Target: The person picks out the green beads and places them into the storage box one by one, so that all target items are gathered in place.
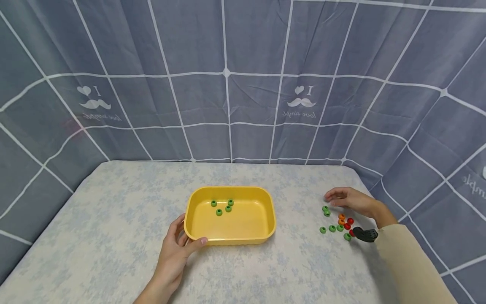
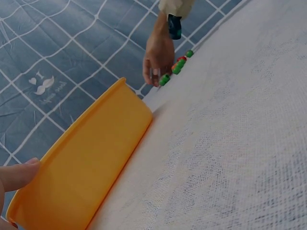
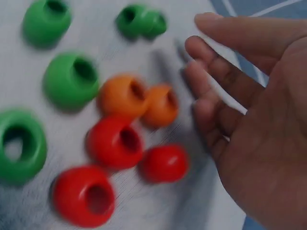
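Left hand: my left hand (image 1: 175,249) gripped the near left corner of the tray (image 1: 197,198), thumb curled over the rim, fingers behind the wall.
Right hand: my right hand (image 1: 351,201) hovered open over the far end of the loose beads (image 1: 337,223), fingers relaxed and holding nothing.
Nearest beads: two green beads (image 1: 326,210) lay touching each other just under my fingertips (image 3: 204,21).
Step in hand: I judged it to be picking a green bead from the pile.
Doing it well: I thought a pinch from above on one bead would do best, taken from the outer side so the twin was not knocked away. I reckoned the tray should be held firm.
Where the beads were: the pile sat on the table (image 1: 114,219) well right of the tray; four greens (image 1: 222,206) lay in the tray's far left part.
Pointing: the beads were round with no real long axis; in the right wrist view their holes faced up and aslant.
Tray axis: its long side ran left to right across me, open side up.
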Tool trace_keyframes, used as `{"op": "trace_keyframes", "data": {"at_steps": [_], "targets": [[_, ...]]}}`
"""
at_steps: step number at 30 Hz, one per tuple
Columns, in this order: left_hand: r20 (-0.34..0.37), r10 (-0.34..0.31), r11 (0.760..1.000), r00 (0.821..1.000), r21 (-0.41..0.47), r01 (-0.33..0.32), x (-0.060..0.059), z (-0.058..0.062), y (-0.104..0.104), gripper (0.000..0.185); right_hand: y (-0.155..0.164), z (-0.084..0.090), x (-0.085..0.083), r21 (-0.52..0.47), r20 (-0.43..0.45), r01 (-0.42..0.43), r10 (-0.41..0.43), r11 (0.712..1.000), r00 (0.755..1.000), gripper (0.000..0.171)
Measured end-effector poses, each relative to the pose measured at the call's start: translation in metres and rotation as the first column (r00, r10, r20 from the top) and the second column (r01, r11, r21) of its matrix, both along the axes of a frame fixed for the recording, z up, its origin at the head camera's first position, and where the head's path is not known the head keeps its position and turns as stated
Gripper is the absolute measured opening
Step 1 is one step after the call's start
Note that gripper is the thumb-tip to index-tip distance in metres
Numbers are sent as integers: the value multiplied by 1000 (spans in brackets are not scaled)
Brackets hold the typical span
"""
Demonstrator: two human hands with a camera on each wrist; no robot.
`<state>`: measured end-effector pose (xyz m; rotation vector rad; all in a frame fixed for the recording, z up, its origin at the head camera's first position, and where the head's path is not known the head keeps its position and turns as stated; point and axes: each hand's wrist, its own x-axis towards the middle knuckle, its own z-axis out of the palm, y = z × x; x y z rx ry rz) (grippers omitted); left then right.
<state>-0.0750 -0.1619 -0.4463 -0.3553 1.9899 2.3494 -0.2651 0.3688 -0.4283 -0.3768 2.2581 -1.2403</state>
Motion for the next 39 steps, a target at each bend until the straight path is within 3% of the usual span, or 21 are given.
{"op": "trace_keyframes", "data": {"at_steps": [5,15,23,28,39], "targets": [[9,0,1000,1000,-4,0,-1,1,0,104,3,-13,1,19,0,11,-11,1000,1000,42],[15,-4,1000,1000,-8,4,-2,1,-2,103,-8,-12,4,97,-54,-36,41,995,998,35],[-2,-14,1000,1000,-9,14,-1,0,-2,103,-12,-16,5,130,-101,13,0,991,995,30],[0,-11,1000,1000,-1,11,-1,-1,-1,104,-13,-13,5,119,-92,40,-29,992,995,29],[6,-4,1000,1000,9,4,-1,2,0,102,-20,-3,-2,101,-92,18,-8,995,996,25]]}}
